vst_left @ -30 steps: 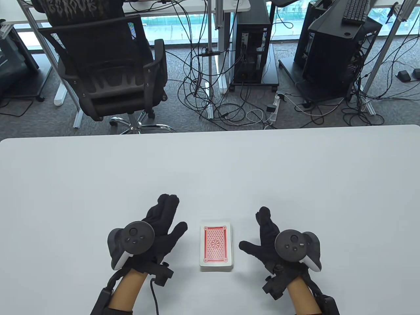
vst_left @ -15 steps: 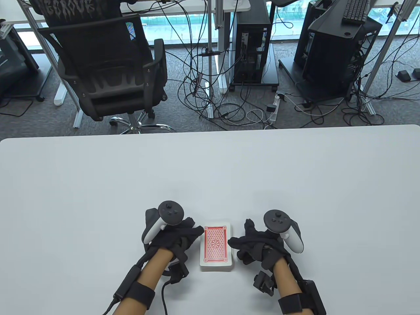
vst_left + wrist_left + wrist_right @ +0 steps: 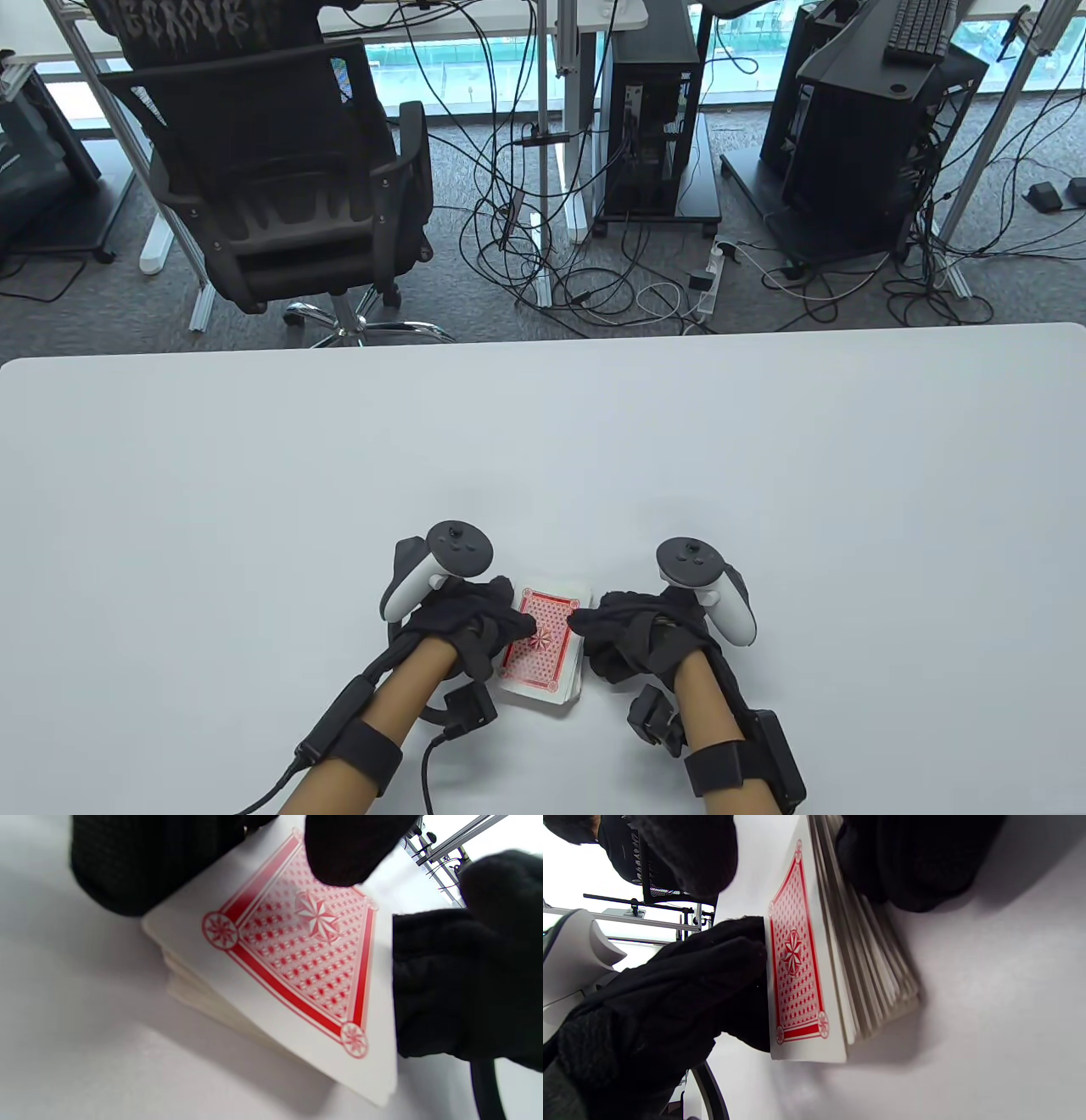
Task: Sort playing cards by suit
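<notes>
A deck of playing cards with red patterned backs lies face down near the front edge of the white table. It is skewed and tilted, its left side raised. My left hand grips the deck's left edge, with the thumb on the top card. My right hand grips its right edge. In the left wrist view the deck shows fanned at its lower edge. In the right wrist view the deck stands on edge between both gloved hands.
Beyond the table's far edge are a black office chair, computer towers and loose cables on the floor.
Both hands turned inward and closed in on the deck from either side. Now they grip it; the deck has tilted and skewed from its flat, square position.
</notes>
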{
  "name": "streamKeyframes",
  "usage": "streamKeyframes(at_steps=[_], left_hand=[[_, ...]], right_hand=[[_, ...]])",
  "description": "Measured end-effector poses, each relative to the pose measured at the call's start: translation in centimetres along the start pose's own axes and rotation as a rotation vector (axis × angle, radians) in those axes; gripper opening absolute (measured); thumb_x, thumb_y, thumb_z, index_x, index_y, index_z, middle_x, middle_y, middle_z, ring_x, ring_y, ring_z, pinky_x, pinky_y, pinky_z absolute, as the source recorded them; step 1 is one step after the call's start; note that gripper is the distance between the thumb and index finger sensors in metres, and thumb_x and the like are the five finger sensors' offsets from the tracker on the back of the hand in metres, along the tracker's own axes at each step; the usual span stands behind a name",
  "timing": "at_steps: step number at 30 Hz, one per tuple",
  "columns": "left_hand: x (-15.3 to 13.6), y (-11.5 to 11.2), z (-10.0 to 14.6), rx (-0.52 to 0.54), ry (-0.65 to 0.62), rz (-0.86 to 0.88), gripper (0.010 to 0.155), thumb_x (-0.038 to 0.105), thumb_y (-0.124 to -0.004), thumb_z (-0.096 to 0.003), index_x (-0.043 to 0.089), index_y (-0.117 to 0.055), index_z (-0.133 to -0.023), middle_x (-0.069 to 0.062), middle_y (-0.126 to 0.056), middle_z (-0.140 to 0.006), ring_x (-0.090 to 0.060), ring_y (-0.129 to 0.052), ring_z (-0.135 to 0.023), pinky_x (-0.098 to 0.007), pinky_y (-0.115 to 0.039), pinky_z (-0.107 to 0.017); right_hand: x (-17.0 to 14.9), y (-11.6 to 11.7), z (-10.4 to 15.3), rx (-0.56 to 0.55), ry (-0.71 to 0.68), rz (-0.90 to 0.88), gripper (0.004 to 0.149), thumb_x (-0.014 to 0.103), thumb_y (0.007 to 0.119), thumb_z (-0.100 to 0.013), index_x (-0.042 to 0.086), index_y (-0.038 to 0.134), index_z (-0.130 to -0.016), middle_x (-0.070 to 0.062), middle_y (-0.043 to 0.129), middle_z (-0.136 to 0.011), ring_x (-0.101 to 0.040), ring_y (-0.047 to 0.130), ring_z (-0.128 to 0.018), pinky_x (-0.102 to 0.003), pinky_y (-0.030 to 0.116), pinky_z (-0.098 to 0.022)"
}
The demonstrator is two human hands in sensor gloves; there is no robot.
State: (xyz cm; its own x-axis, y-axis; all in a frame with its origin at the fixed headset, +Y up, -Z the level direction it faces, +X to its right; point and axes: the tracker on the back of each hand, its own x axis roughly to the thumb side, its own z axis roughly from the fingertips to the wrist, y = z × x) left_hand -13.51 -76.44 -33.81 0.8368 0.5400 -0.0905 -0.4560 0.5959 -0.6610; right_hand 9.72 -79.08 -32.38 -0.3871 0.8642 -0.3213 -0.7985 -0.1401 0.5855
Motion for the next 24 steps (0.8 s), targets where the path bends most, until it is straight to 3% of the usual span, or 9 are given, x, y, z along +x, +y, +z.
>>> streamKeyframes(at_steps=[4,7,11,15,19,21,24], left_hand=[[0.4,-0.3,0.2,0.035,0.009,-0.038,0.075,0.039,-0.079,-0.0502,0.000,-0.041,-0.102,-0.024,-0.068,-0.088,-0.036,-0.096,-0.058,-0.034,-0.090,-0.036],[0.7,-0.4,0.2,0.065,0.037,-0.068,0.072,0.037,-0.078,-0.0503,0.001,-0.043,-0.102,-0.024,-0.070,-0.087,-0.035,-0.097,-0.055,-0.033,-0.091,-0.034],[1.5,-0.9,0.4,0.116,0.065,-0.144,0.071,0.035,-0.078,-0.0498,0.001,-0.044,-0.101,-0.023,-0.071,-0.086,-0.034,-0.098,-0.052,-0.032,-0.092,-0.032],[1.9,-1.2,0.5,0.145,0.082,-0.181,0.070,0.036,-0.077,-0.0499,0.000,-0.045,-0.101,-0.023,-0.073,-0.085,-0.034,-0.099,-0.051,-0.032,-0.092,-0.032],[1.3,-1.1,0.9,0.153,0.072,-0.108,0.069,0.036,-0.074,-0.0504,-0.001,-0.044,-0.101,-0.023,-0.072,-0.086,-0.033,-0.098,-0.053,-0.033,-0.092,-0.033],[0.6,-1.1,1.1,0.174,0.049,-0.053,0.068,0.036,-0.073,-0.0506,-0.001,-0.045,-0.101,-0.023,-0.072,-0.085,-0.032,-0.098,-0.052,-0.032,-0.092,-0.032],[-0.4,-1.0,1.3,0.190,0.022,0.050,0.068,0.036,-0.074,-0.0507,-0.002,-0.045,-0.100,-0.023,-0.072,-0.085,-0.032,-0.098,-0.051,-0.032,-0.091,-0.032]], right_hand=[[0.0,0.7,-0.2,-0.095,0.043,0.045,0.081,0.033,0.073,-0.056,-0.024,0.029,-0.093,-0.034,0.061,-0.079,-0.050,0.074,-0.052,-0.043,0.073,-0.038],[0.4,1.3,-0.3,-0.203,0.077,0.117,0.069,0.030,0.076,-0.053,-0.017,0.044,-0.093,-0.027,0.069,-0.072,-0.045,0.079,-0.046,-0.040,0.075,-0.031],[0.4,1.6,-0.5,-0.233,0.075,0.177,0.062,0.031,0.077,-0.052,-0.012,0.053,-0.091,-0.019,0.073,-0.067,-0.039,0.081,-0.041,-0.038,0.076,-0.027],[1.2,1.9,0.0,-0.255,0.045,0.261,0.061,0.032,0.077,-0.052,-0.008,0.056,-0.092,-0.023,0.070,-0.073,-0.043,0.078,-0.046,-0.040,0.074,-0.032],[2.1,2.6,0.4,-0.271,-0.067,0.323,0.064,0.033,0.074,-0.053,-0.011,0.052,-0.094,-0.033,0.062,-0.085,-0.049,0.080,-0.053,-0.044,0.078,-0.038],[2.0,3.2,0.2,-0.192,-0.104,0.231,0.071,0.031,0.073,-0.054,-0.015,0.039,-0.096,-0.038,0.060,-0.087,-0.051,0.082,-0.055,-0.046,0.081,-0.038],[1.7,4.4,-0.4,-0.070,-0.133,0.088,0.077,0.022,0.068,-0.055,-0.011,0.013,-0.096,-0.041,0.060,-0.084,-0.052,0.083,-0.057,-0.047,0.084,-0.038]])
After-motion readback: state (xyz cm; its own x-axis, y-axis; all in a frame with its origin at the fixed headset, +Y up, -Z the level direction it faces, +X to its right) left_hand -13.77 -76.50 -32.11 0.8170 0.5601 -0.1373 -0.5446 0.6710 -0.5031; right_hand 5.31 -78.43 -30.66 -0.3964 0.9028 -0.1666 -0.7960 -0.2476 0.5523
